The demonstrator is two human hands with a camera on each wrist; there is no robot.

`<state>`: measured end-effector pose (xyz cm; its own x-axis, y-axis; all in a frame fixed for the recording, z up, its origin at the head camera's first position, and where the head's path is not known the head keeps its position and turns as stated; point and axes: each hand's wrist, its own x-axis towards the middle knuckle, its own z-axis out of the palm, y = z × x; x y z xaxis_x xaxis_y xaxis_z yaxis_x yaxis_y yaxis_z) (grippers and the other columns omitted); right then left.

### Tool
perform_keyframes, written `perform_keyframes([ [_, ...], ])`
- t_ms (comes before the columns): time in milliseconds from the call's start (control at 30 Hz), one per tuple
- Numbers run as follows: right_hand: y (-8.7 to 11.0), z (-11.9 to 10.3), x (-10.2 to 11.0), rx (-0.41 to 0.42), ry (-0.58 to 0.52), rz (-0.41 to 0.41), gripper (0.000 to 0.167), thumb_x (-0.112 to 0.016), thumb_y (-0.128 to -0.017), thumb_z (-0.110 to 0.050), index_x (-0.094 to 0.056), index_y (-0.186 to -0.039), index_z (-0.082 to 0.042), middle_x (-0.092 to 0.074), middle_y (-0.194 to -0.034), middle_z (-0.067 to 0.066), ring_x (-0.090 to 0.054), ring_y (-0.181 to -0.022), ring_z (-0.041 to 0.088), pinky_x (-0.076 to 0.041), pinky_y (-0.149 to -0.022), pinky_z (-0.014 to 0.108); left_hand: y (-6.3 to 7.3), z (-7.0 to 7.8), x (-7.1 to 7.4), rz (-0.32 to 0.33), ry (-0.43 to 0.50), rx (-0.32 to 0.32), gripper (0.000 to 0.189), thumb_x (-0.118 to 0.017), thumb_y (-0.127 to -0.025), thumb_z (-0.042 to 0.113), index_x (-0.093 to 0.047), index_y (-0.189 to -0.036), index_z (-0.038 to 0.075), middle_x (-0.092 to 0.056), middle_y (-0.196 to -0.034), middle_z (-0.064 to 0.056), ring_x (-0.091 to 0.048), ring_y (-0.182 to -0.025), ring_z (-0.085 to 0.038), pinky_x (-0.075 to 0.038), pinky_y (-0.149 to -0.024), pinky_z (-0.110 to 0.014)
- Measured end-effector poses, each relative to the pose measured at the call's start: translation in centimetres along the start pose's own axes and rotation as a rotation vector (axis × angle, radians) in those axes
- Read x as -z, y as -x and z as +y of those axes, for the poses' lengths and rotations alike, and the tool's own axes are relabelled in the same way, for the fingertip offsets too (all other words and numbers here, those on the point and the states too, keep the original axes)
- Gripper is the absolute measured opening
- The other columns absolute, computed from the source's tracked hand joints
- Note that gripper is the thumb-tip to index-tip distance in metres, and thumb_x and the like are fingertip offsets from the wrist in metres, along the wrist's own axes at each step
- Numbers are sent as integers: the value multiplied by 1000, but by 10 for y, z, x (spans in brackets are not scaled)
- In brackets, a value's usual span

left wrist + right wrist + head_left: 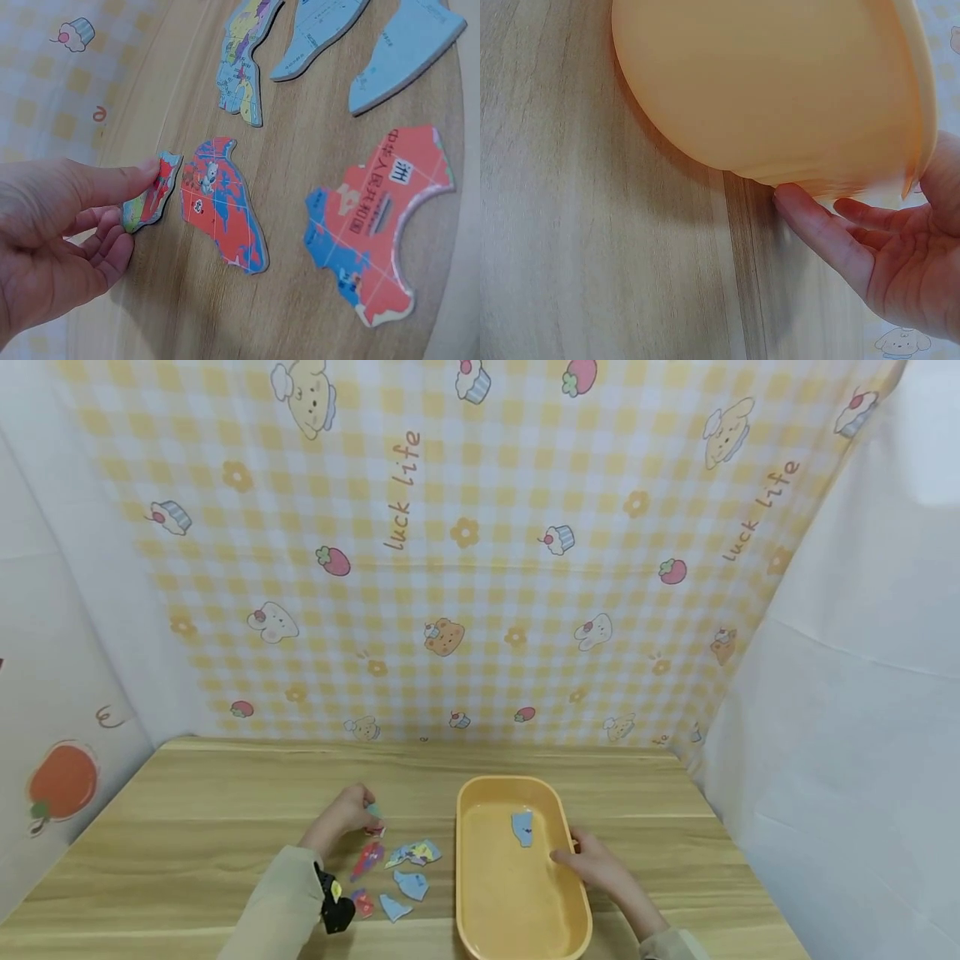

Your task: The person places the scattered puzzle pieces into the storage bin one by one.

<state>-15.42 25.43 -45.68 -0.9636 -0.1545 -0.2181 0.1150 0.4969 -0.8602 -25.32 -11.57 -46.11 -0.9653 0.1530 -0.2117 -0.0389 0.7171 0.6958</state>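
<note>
My left hand (347, 812) pinches a small map puzzle piece (155, 196) between thumb and fingers, at the table surface. Beside it lies a red and blue puzzle piece (221, 206). Nearer the wrist is another red and blue puzzle piece (379, 217) with printed characters. A blue, yellow and purple piece (415, 852) and two light blue pieces (411, 885) lie to their right. My right hand (597, 862) grips the right side of a yellow plastic tray (459, 860), its thumb over the rim and fingers outside. One light blue piece (522, 829) lies inside the tray.
The wooden table (675, 893) extends on both sides of the tray. A yellow checked cloth (480, 593) with cartoon prints hangs behind it. White cloth (832, 693) stands at the right, and another pale printed cloth (67, 693) at the left.
</note>
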Motion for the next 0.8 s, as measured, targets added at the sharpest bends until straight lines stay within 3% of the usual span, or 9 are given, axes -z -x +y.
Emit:
perform_keyframes([
  [233, -1, 2, -2, -24, 21, 25, 57, -57, -86, -16, -34, -126, 18, -62, -85, 18, -63, -61, 17, -54, -51, 32, 0, 3, 1, 9, -48, 4, 44, -74, -71, 3, -49, -101, -16, -55, -97, -26, -52, -84, -28, -47, -79, -39],
  [400, -2, 4, -1, -25, 24, 14, 57, -56, -87, -17, -34, -126, 18, -62, -85, 18, -63, -61, 17, -53, -51, 32, 1, 4, 1, 2, -99, 17, 57, -78, -68, 11, -48, -106, -19, -49, -106, -33, -52, -92, -34, -45, -87, -46],
  [633, -1, 3, -1, -29, 28, 11, 57, -56, -87, -17, -33, -127, 17, -63, -86, 18, -63, -62, 18, -54, -51, 33, 1, 4, 0, -2, -106, 14, 56, -79, -67, 12, -49, -104, -18, -54, -99, -28, -52, -84, -28, -46, -84, -45],
  [800, -1, 3, -1, -29, 28, 23, 58, -56, -87, -17, -33, -127, 17, -62, -86, 18, -63, -62, 18, -54, -51, 33, 1, 7, 1, -3, -144, 28, 56, -79, -66, 13, -51, -104, -17, -56, -101, -28, -54, -89, -33, -46, -86, -46],
])
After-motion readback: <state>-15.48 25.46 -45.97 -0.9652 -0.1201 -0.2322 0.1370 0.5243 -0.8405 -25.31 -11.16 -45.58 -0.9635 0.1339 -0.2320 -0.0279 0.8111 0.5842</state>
